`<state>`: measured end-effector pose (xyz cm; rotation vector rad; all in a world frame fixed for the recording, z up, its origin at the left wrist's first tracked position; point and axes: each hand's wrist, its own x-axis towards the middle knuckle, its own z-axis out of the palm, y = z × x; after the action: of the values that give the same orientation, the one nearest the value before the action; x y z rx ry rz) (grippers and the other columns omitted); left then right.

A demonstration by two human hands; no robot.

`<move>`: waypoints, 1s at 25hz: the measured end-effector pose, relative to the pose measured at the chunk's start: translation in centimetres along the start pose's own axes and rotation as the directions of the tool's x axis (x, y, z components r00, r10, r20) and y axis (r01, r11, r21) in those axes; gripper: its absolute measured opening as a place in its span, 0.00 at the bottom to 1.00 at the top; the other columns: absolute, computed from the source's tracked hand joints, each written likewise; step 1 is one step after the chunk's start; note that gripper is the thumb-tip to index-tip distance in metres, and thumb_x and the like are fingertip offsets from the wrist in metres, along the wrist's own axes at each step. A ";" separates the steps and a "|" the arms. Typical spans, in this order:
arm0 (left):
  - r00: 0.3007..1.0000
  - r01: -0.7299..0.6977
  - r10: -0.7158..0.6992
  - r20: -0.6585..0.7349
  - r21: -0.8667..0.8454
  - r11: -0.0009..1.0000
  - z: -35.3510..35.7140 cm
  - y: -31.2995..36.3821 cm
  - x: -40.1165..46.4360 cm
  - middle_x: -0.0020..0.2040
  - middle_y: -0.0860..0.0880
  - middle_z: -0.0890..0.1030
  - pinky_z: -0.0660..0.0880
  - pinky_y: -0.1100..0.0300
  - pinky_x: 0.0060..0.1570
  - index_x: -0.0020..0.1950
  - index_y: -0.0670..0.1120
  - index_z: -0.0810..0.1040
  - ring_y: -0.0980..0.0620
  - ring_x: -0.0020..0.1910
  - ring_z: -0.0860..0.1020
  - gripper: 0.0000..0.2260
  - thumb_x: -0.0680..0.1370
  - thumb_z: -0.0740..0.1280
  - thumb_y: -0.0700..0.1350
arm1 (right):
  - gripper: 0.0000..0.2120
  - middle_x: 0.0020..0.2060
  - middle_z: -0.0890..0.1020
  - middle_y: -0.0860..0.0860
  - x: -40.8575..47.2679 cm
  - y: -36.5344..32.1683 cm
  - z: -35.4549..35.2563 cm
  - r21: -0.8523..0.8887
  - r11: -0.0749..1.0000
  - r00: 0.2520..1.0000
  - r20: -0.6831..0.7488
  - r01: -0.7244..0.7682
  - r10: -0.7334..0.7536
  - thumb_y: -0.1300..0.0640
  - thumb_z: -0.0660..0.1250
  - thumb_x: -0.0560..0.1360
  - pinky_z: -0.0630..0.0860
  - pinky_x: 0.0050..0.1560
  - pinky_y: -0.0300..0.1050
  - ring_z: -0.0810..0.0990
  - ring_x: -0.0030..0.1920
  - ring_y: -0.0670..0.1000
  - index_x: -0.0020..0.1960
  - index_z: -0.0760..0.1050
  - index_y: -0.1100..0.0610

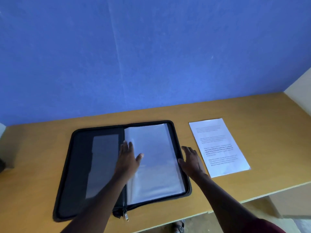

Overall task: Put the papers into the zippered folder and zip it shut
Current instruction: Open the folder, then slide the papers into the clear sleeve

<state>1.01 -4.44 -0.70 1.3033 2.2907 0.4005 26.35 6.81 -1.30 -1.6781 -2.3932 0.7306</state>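
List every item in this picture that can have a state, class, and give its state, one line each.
zippered folder: unzipped, lying open flat on the desk.
clear sleeves: lying on the folder's right half.
zipper pull: at the near edge, by the spine.
papers: out of the folder, flat on the desk to its right.
left hand: open, flat on the sleeves.
right hand: open, at the folder's right edge, holding nothing.
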 end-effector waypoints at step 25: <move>0.913 0.196 0.054 0.405 -0.551 0.811 12.3 26.4 4.6 0.68 0.49 0.76 0.75 0.55 0.62 0.71 0.46 0.69 0.48 0.65 0.76 0.23 0.79 0.68 0.50 | 0.35 0.66 0.72 0.60 5.5 20.3 -10.7 -0.046 0.875 0.876 0.006 -0.481 0.482 0.51 0.74 0.70 0.72 0.63 0.54 0.71 0.65 0.63 0.71 0.62 0.60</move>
<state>24.71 13.11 0.07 0.8738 1.6665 0.6740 45.52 20.59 -2.13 -2.3331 -2.0165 0.7558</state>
